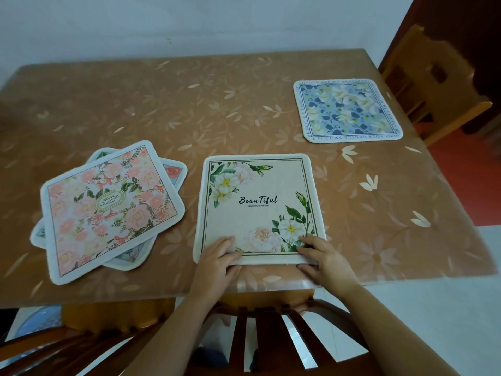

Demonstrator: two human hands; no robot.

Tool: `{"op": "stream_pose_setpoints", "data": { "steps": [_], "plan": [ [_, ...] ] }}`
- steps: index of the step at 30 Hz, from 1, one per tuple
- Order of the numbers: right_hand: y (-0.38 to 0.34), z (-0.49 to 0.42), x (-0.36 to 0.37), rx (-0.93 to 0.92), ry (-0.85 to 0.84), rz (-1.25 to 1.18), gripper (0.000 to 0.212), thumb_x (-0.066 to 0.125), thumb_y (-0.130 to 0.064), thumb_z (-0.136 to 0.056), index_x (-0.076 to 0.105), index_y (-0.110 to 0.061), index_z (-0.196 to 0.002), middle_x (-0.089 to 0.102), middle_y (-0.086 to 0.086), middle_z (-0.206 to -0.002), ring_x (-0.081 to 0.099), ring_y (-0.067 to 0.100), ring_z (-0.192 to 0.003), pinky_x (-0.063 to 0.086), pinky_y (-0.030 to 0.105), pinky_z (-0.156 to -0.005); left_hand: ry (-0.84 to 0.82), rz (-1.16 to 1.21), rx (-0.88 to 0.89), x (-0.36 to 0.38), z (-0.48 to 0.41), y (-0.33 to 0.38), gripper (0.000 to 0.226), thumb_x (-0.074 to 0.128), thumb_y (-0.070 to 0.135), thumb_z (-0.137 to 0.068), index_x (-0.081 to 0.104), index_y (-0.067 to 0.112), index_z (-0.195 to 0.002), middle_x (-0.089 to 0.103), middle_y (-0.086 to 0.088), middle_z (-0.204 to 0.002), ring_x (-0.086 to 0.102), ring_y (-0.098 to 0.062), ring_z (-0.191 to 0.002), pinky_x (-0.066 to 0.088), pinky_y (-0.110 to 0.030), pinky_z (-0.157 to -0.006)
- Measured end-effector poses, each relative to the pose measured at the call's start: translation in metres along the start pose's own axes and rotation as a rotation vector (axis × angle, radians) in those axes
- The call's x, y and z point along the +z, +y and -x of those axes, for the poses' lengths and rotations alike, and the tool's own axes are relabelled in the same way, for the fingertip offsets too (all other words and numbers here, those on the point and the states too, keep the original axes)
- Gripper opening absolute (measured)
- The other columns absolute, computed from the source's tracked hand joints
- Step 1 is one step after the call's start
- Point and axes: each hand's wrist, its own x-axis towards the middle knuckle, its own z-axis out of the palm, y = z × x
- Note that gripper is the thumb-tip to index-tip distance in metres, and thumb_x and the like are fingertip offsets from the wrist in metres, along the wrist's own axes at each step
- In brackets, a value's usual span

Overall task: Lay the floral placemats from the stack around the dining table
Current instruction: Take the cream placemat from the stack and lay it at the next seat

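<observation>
Cream placemat [257,207] lies by the table's [162,104] near edge; we pinch its near border with our left hand [217,257] and right hand [322,259]. Left of it sits the stack [108,207], beyond it rightward a blue placemat [347,111].

I see two bare forearms reaching forward, the left entering from 7 o'clock and the right from 5 o'clock. The left hand [217,260] and right hand [324,257] sit apart, palms down. Each pinches the near edge of the placemat [257,207], with the thumb at the edge. The left fingers point toward 1 o'clock on top, the right toward 11 o'clock.
</observation>
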Motion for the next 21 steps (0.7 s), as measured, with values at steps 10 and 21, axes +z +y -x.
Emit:
{"op": "stream_pose_setpoints", "data": {
  "steps": [10, 21],
  "plan": [
    [0.007, -0.003, 0.003, -0.018, 0.057, 0.008, 0.041, 0.08, -0.013, -0.065, 0.067, -0.008, -0.104, 0.061, 0.01, -0.121, 0.049, 0.035, -0.118, 0.042, 0.052, -0.096, -0.063, -0.05, -0.234, 0.004, 0.002, -0.015, 0.055, 0.067, 0.039, -0.078, 0.049, 0.026, -0.127, 0.025, 0.004, -0.149, 0.011, -0.019, -0.139, 0.018, -0.062, -0.106],
    [0.005, -0.006, 0.001, -0.06, 0.076, 0.005, 0.037, 0.081, -0.006, -0.063, 0.069, -0.006, -0.098, 0.064, 0.013, -0.115, 0.052, 0.038, -0.113, 0.047, 0.056, -0.09, -0.027, -0.089, -0.215, 0.004, 0.005, -0.014, 0.051, 0.066, 0.041, -0.078, 0.053, 0.025, -0.125, 0.03, 0.003, -0.148, 0.016, -0.018, -0.138, 0.013, -0.053, -0.107]
  ]
}}
